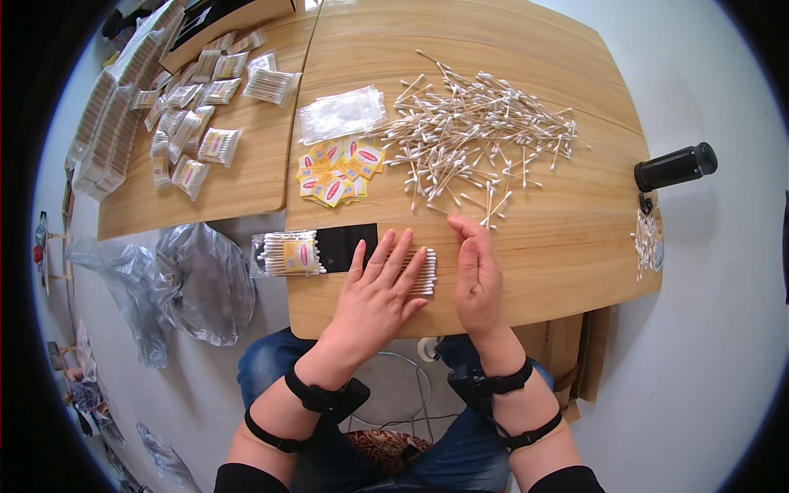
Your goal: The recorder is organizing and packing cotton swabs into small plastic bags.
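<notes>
My left hand (374,287) lies flat, fingers spread, over a row of cotton swabs (426,273) at the table's near edge. It partly hides the row and the end of a black strip (347,249). At the strip's left end sits a clear bag (288,253) filled with swabs and a yellow label card; it overhangs the table's left edge. To the right of the row, my right hand (479,279) is loosely curved, with its thumb apart from the index fingertip. Its fingertips are close to the pile of loose swabs (485,123); nothing shows between them.
Clear empty bags (341,115) and yellow label cards (339,171) lie left of the pile. Filled swab packs (218,146) cover the left table, beside stacked packs (103,131). A black cylinder (675,167) and a small swab bunch (646,245) are at the right edge.
</notes>
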Tool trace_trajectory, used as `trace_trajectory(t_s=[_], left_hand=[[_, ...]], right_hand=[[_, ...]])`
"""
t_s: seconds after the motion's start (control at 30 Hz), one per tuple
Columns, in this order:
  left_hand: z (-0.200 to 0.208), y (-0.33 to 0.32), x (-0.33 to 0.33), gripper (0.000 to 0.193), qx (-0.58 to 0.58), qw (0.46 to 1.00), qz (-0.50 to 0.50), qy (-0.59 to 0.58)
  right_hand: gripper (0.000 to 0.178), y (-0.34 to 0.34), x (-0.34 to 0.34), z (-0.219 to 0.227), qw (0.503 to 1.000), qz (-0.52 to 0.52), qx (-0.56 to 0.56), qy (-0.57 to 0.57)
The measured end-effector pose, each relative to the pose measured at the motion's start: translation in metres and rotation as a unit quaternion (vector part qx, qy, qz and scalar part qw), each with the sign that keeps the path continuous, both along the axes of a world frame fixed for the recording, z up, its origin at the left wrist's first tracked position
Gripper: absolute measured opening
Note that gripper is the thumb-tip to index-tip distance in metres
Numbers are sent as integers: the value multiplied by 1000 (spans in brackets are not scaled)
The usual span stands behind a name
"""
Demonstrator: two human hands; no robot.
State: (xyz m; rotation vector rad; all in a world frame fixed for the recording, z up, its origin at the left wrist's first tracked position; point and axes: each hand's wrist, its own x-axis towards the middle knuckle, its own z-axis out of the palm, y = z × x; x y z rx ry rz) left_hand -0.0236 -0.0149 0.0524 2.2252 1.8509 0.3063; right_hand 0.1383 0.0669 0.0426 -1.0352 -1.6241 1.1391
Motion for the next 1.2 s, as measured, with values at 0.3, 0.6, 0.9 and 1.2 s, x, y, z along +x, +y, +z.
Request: trace_trajectory(t_s=[0.3,0.6,0.9,1.2], left_hand=[[1,5,-6,76,25,999,19,-27],[-14,4,-12,71,52,997,45,-23],[-7,6,-18,62,79,993,74,-44],[8,-8,-116,18,191,947,251,-64]], right_hand=[[33,3,7,18,995,30,43,-85],[72,-11,9,20,876,183,196,-401],[67,-22,-4,16,843,141,216,-473],[63,-21,-22,15,847,148,200,-470]])
